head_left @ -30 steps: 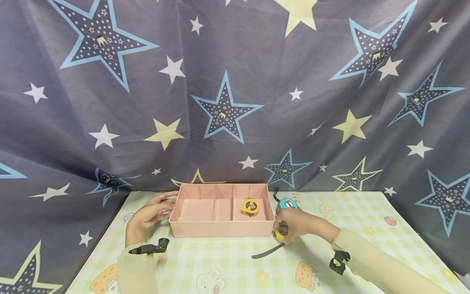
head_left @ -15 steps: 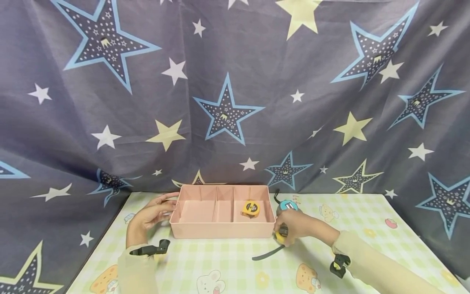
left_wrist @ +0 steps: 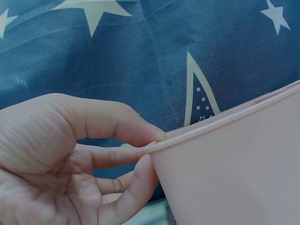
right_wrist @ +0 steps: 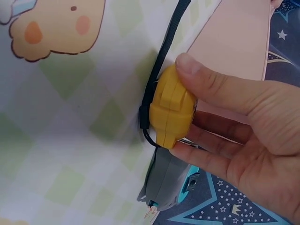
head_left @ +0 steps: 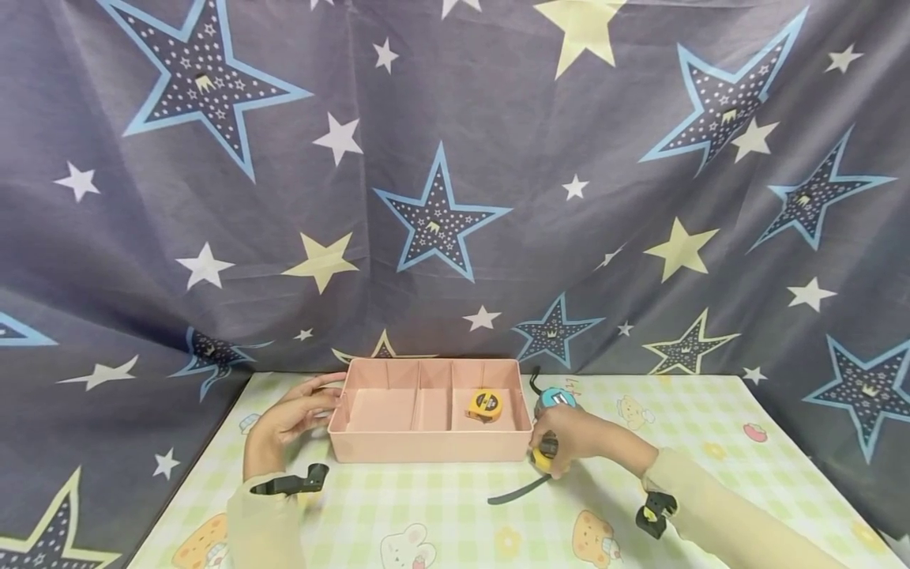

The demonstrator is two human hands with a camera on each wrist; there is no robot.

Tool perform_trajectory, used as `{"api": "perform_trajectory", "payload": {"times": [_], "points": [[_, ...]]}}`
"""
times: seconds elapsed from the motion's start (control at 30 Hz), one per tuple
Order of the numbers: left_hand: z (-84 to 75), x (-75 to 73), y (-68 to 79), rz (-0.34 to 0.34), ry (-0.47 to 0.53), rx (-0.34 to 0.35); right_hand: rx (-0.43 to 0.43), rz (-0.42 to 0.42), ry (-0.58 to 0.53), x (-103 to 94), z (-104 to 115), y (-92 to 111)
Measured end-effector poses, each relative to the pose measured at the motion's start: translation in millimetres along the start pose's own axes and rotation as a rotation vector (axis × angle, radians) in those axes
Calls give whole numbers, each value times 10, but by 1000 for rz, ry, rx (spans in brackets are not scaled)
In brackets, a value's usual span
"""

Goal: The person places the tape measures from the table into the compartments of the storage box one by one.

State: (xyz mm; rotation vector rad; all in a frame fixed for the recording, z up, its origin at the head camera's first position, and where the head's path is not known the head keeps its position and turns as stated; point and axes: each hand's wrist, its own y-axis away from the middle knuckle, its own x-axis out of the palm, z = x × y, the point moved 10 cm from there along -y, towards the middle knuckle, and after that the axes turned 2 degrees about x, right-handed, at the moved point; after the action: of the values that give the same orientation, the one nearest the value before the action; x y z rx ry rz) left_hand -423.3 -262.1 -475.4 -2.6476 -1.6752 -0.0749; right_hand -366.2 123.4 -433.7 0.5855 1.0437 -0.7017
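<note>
A pink divided storage box [head_left: 430, 446] stands at the middle of the table. My left hand [head_left: 298, 411] pinches its left end; in the left wrist view the thumb and fingers meet at the rim [left_wrist: 211, 129]. By the box's right end, my right hand [head_left: 569, 438] holds a yellow tape measure [right_wrist: 171, 108] between thumb and fingers. A dark wrist strap [head_left: 519, 491] trails from it over the cloth. Just behind that hand sits a blue and grey tape measure [head_left: 558, 397], partly covered by it. Another yellow tape measure [head_left: 485, 405] lies in the box's right compartment.
Green-and-white checked cloth [head_left: 462, 518] with cartoon prints covers the table. A dark star-patterned curtain [head_left: 426, 316] hangs right behind the table's back edge, close to the box. The box's dividers [head_left: 451, 395] part it into three compartments.
</note>
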Motion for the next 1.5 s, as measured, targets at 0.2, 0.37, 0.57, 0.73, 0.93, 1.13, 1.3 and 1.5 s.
{"api": "perform_trajectory", "payload": {"times": [0.2, 0.37, 0.57, 0.73, 0.93, 1.13, 1.3, 1.5], "points": [[-4, 3, -21, 4, -30, -1, -2, 1, -16, -11, 11, 10], [-31, -2, -28, 0, -42, 9, -10, -9, -30, -19, 17, 17], [-54, -5, -18, 3, -41, 24, -1, -8, -46, 0, -5, 18], [-45, -10, -6, 12, -33, 31, -9, -9, -32, -3, 7, 32], [-25, -6, -2, 8, -13, 20, 4, 0, -31, 16, -11, 46], [-36, 1, 2, 4, -10, 17, 4, 11, -22, 8, -8, 48], [-44, -2, 0, -3, -6, 15, 19, 19, -29, -24, 26, 52], [-24, -13, 4, 6, -2, 24, 47, 32, -16, -8, 23, 44]]}}
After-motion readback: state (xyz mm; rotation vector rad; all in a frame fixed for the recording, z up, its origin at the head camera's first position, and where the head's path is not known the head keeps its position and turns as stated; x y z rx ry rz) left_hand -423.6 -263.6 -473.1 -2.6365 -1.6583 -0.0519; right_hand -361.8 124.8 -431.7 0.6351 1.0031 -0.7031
